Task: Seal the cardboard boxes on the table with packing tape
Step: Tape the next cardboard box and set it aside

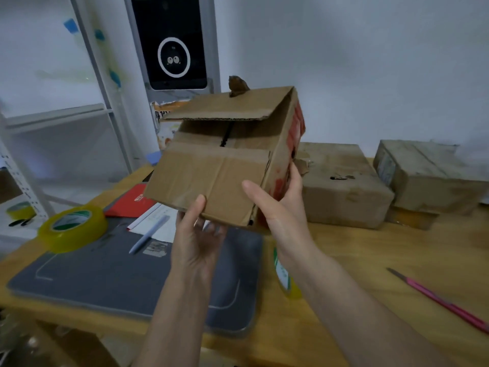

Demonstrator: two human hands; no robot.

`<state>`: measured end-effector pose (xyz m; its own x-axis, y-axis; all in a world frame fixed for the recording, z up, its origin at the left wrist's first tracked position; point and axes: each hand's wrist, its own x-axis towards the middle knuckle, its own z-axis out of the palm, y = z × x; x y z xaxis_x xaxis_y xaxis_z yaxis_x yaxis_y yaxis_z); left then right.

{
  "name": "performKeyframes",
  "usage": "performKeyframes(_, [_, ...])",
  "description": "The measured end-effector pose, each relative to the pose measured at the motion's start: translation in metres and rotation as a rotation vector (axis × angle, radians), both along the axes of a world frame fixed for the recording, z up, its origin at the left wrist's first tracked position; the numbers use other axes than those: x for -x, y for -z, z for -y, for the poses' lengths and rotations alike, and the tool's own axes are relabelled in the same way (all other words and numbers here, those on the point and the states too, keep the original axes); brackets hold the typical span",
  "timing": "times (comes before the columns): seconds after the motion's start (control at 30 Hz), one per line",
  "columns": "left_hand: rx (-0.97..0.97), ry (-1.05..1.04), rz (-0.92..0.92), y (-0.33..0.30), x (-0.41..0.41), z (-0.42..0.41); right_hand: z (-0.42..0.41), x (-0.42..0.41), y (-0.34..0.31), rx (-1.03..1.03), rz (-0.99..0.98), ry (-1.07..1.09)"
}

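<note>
Box in hand: the open cardboard box [225,160] was held up off the desk [370,260], tipped so its mouth faced the person, one flap standing out above the opening.
Left hand: the left hand [195,234] gripped the box's near lower edge, thumb on the front flap, fingers [211,229] curled beneath.
Right hand: the right hand [277,207] clasped the printed red side, thumb across the front flap.
Tape: one packing tape roll [72,227] lay on the desk well left of the fingers; a second roll [284,274] sat partly hidden below the right wrist.
Other boxes: two closed boxes [341,184] [428,176] rested beyond the right fingers.
Cutter: a pink knife [444,303] lay well right.
Risk, flaps: the loose upper flap would likely spring open unless pressed shut before taping.
Risk, grip: with both hands occupied, reaching for tape could let the tilted box slip.
Risk, seam: tape laid mid-air might wrinkle or miss the seam.
</note>
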<state>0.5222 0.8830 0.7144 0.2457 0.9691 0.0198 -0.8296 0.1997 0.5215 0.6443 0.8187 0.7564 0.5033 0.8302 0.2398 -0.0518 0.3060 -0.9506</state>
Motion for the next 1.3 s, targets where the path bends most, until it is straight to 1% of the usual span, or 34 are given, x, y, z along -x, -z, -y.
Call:
performKeyframes(0.07, [-0.030,0.032,-0.018,-0.007,-0.015,0.010,0.012,-0.014,-0.005,-0.032,0.034,0.052])
performKeyframes(0.13, [-0.016,0.062,-0.042,-0.011,-0.030,0.021,0.024,-0.030,-0.009,-0.062,0.048,0.095])
performKeyframes(0.27, [-0.049,0.121,-0.043,-0.015,-0.065,0.042,0.052,-0.063,-0.014,-0.086,0.025,0.144])
performKeyframes(0.4, [-0.140,0.130,-0.081,-0.020,-0.096,0.067,0.082,-0.095,-0.014,-0.102,-0.051,0.139])
performKeyframes(0.6, [-0.207,0.152,-0.226,-0.015,-0.129,0.111,0.125,-0.140,-0.008,-0.143,-0.210,0.173])
performKeyframes(0.7, [-0.219,0.188,-0.320,-0.013,-0.135,0.121,0.145,-0.160,0.000,-0.165,-0.277,0.160])
performKeyframes(0.83, [-0.147,0.129,-0.458,-0.022,-0.121,0.119,0.175,-0.182,0.012,-0.184,-0.353,0.129])
performKeyframes(0.9, [-0.161,0.131,-0.534,-0.031,-0.110,0.114,0.191,-0.191,0.018,-0.179,-0.347,0.106])
performKeyframes(1.0, [-0.207,0.204,-0.641,-0.044,-0.103,0.108,0.209,-0.201,0.027,-0.136,-0.289,0.041])
performKeyframes(1.13, [-0.329,0.329,-0.730,-0.056,-0.109,0.110,0.220,-0.206,0.036,-0.070,-0.250,-0.031])
performKeyframes(1.2, [-0.341,0.355,-0.765,-0.055,-0.112,0.111,0.226,-0.208,0.038,-0.071,-0.270,-0.062])
performKeyframes(1.3, [-0.324,0.393,-0.730,-0.049,-0.113,0.113,0.233,-0.217,0.042,-0.079,-0.328,-0.084])
